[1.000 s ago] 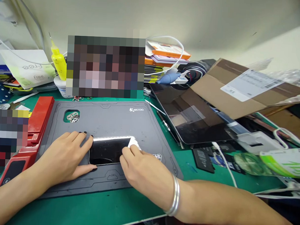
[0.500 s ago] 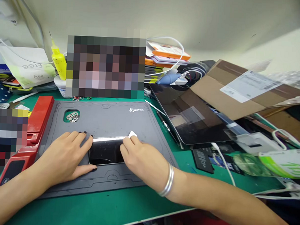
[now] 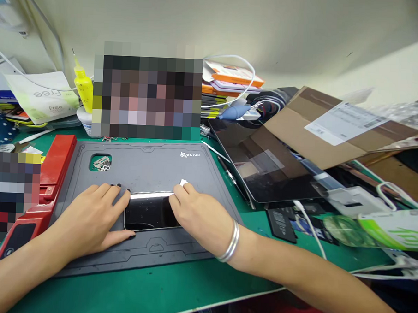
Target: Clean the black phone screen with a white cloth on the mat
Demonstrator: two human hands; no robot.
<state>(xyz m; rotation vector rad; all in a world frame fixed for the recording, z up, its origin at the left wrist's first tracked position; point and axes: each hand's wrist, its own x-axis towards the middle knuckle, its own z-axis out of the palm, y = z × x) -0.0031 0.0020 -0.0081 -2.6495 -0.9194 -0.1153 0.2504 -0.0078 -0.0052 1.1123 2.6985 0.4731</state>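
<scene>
A smartphone with a dark, glossy screen lies flat on the grey work mat. Its left end is held by my left hand, thumb at the lower corner and fingers at the upper one. My right hand is closed over the phone's right end, with silver bangles at the wrist. A small white wipe pokes out beyond its curled fingers; the rest of it is hidden. Small specks show on the screen.
Left of the mat stands a red device. Behind are a yellow needle bottle and small metal parts in the mat's cutout. To the right lie a large dark panel, a cardboard box and a white cable.
My right hand has shifted slightly to the right along the phone, and less of the wipe shows. My left hand keeps its place at the left end.
</scene>
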